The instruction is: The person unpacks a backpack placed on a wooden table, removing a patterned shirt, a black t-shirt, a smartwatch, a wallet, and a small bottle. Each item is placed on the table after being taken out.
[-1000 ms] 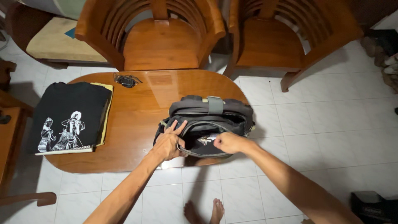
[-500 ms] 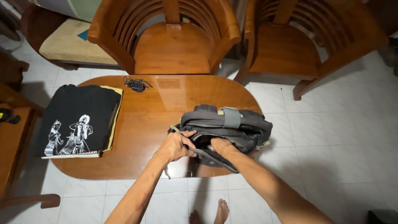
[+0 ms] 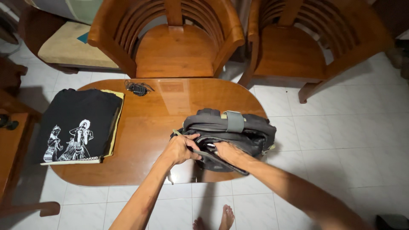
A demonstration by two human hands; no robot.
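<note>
On an oval wooden table (image 3: pixel 149 123) over white tile, a dark grey backpack (image 3: pixel 232 130) lies at the near right edge. The left hand (image 3: pixel 181 149) pinches the opening's rim; the right hand (image 3: pixel 226 151) grips the flap. Holding both edges taut looks wise.

Both forearms are bare with no sleeves, watch or rings showing, and the feet (image 3: pixel 215 220) are bare too.

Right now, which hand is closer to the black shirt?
Left. The left hand grips the bag's near edge, on the side towards the shirt. The right hand is at the bag's opening, farther from the shirt.
</note>
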